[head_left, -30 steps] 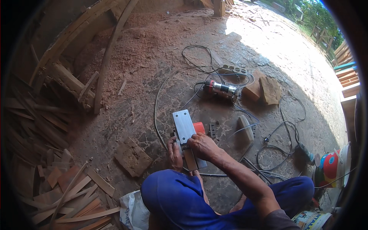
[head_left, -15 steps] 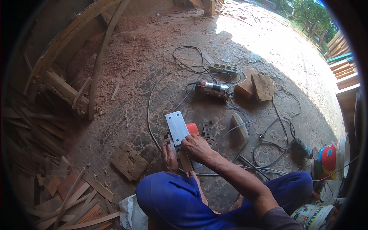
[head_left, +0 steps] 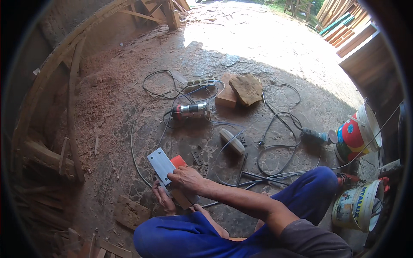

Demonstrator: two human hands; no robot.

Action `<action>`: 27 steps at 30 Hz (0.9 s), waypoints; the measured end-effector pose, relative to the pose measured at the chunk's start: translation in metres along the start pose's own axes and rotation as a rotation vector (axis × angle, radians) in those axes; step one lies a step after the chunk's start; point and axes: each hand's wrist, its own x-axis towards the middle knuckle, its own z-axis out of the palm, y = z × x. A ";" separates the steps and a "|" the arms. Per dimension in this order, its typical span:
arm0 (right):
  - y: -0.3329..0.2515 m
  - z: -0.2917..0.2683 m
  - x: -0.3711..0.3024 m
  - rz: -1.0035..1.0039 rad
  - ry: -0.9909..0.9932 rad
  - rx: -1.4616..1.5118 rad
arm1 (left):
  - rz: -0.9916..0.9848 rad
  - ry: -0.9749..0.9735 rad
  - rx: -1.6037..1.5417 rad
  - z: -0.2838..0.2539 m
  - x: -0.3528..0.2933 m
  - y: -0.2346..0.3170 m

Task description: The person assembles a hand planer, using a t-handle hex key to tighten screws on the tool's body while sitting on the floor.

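Note:
In front of my folded legs lies an upturned power tool, apparently a hand planer, with a silver metal base plate [head_left: 158,165] and an orange body part [head_left: 178,161]. My left hand [head_left: 163,200] is curled against the tool's left side, gripping its edge. Across the plate's near end reaches my right hand [head_left: 187,179], its fingers bent and pressed together. What sits under those fingertips is hidden. A flat brown piece [head_left: 182,198], wood-like, shows between the hands and my foot. Small dark metal parts [head_left: 198,158] lie on the floor beyond my right hand.
A silver corded power tool [head_left: 191,110] lies ahead among looping cables. Wooden blocks [head_left: 246,89], a pale block [head_left: 232,142] and a grinder [head_left: 316,136] sit to the right, near two buckets [head_left: 360,129]. Scrap wood is at lower left, sawdust [head_left: 105,86] at far left.
The view has swung to the right and upward, so the scene sits further left. Both hands stay on the upturned tool, with little visible change in their hold.

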 end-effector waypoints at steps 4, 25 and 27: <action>0.002 0.007 0.002 -0.034 -0.092 -0.034 | 0.039 -0.006 0.083 0.003 0.003 -0.001; 0.008 -0.003 0.000 -0.175 -0.065 -0.029 | 0.028 0.037 0.247 0.011 -0.005 0.015; 0.005 -0.004 0.001 -0.137 -0.096 -0.080 | 0.039 0.033 0.226 0.006 -0.003 0.010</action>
